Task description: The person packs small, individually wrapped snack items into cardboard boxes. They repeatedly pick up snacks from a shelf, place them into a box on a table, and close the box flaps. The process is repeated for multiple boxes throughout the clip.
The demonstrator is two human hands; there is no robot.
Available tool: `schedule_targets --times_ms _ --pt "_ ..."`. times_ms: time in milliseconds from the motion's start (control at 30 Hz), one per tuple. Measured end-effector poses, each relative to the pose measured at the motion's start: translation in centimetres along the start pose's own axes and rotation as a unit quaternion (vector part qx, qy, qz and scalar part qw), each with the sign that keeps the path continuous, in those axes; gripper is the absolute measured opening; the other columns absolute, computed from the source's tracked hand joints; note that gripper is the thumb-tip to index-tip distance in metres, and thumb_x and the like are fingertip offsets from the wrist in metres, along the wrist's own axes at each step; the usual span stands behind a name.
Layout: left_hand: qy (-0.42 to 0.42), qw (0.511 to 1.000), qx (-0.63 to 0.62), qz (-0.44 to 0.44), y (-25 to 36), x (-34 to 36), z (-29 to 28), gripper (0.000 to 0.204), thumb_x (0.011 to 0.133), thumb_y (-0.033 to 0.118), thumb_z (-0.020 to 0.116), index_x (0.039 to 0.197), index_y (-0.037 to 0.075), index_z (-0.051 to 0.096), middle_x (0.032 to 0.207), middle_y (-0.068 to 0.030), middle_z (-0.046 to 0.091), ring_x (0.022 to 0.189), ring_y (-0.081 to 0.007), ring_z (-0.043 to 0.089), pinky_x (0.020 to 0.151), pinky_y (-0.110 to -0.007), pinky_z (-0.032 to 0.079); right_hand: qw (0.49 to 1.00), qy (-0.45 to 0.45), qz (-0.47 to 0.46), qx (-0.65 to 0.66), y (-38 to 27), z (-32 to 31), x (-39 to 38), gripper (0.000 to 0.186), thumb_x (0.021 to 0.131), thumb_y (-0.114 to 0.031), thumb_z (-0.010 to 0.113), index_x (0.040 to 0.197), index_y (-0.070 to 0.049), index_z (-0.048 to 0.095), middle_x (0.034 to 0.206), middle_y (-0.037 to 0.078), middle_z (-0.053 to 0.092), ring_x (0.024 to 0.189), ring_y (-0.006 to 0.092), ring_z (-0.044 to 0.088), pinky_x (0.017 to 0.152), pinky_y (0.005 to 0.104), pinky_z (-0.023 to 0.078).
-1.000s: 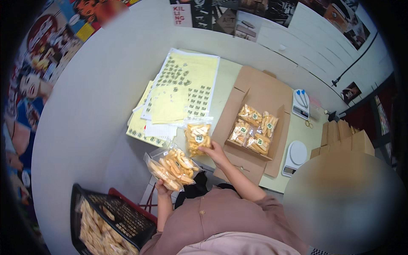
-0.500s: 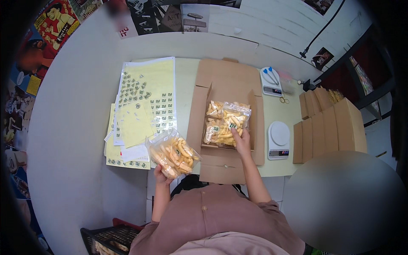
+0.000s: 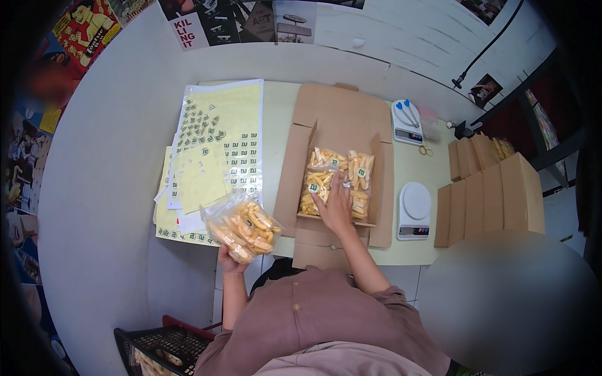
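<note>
My left hand point(image 3: 232, 261) is closed on the lower edge of clear plastic bags point(image 3: 246, 227) of yellow stick-shaped snacks, held in the air over the near edge of the table. How many bags are stacked there I cannot tell. My right hand point(image 3: 337, 210) lies with fingers stretched out over the middle of an open cardboard box point(image 3: 379, 188), touching the bags inside. Several snack bags with round green-and-white stickers fill the box, among them a left one point(image 3: 320, 178) and a far right one point(image 3: 362, 172). The hand partly hides the near bags.
Yellow sticker sheets point(image 3: 241, 113) lie at the left of the table. Two white scales, one far point(image 3: 407, 133) and one near point(image 3: 415, 203), stand right of the box, with gold scissors point(image 3: 426, 149) beside. Folded brown boxes point(image 3: 476, 203) stack at the right. A black crate point(image 3: 166, 341) stands lower left.
My right hand has let go of a snack bag, which now lies in the box, and its fingers have spread over the bags. My left hand still holds its bags, slightly further left.
</note>
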State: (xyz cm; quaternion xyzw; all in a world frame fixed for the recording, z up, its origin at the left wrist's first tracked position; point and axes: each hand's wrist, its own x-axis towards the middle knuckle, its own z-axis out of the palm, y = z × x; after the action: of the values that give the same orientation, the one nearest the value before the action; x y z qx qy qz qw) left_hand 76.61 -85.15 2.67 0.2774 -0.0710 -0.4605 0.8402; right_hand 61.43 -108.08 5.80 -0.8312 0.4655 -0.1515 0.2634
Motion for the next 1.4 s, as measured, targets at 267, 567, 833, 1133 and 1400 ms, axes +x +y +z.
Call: schedule_targets --times_ms 267,567,833,1133,1400 --pt "-0.050 0.991 -0.115 -0.037 -1.5 1.0 0.5 0.079 0.066 0.040 0.064 0.127 0.004 0.028 0.123 -0.0142 0.041 0.112 -0.0290 0.042 0.093 -0.045 0.035 0.986 -0.109 0.072 -0.104 0.6 -1.8 0.5 0.083 0.077 -0.053 0.047 0.133 -0.002 0.014 0.128 0.022 0.023 0.117 0.0355 0.023 0.092 0.0483 0.019" --pt "-0.208 0.958 -0.093 -0.176 -1.7 3.0 1.6 0.076 0.059 0.021 0.070 0.122 0.000 0.034 0.116 -0.0151 0.047 0.105 -0.0276 0.049 0.090 -0.040 0.040 0.915 -0.217 -0.013 0.341 -3.6 -5.1 0.1 0.053 0.078 -0.033 0.056 0.119 -0.001 0.043 0.095 0.011 0.054 0.080 0.0160 0.051 0.071 0.0280 0.041" --pt "-0.188 0.966 -0.078 -0.161 -1.1 3.1 6.0 0.108 0.051 0.036 0.075 0.134 0.015 0.008 0.136 -0.0202 0.013 0.124 -0.0397 0.016 0.090 -0.060 0.031 0.878 -0.001 0.098 0.469 1.8 -5.3 1.8 0.034 0.075 -0.008 0.061 0.106 0.001 0.051 0.089 0.008 0.059 0.075 0.0107 0.056 0.062 0.0230 0.048" --pt "-0.044 0.993 -0.102 -0.047 -0.1 2.0 -1.2 0.083 0.067 0.041 0.064 0.131 0.008 0.022 0.130 -0.0132 0.033 0.119 -0.0321 0.032 0.096 -0.049 0.029 0.905 0.165 0.142 0.367 7.6 -0.5 7.7 0.044 0.070 -0.009 0.065 0.109 0.000 0.045 0.087 0.011 0.057 0.076 0.0154 0.057 0.059 0.0257 0.048" --pt "0.000 0.996 -0.092 0.012 3.4 2.1 -1.9 0.073 0.071 0.038 0.060 0.129 0.007 0.027 0.130 -0.0106 0.034 0.118 -0.0297 0.034 0.096 -0.047 0.030 0.968 0.241 0.038 -0.057 4.8 -3.3 6.5 0.056 0.062 -0.022 0.070 0.109 -0.001 0.049 0.095 0.016 0.051 0.087 0.0299 0.052 0.076 0.0360 0.043"
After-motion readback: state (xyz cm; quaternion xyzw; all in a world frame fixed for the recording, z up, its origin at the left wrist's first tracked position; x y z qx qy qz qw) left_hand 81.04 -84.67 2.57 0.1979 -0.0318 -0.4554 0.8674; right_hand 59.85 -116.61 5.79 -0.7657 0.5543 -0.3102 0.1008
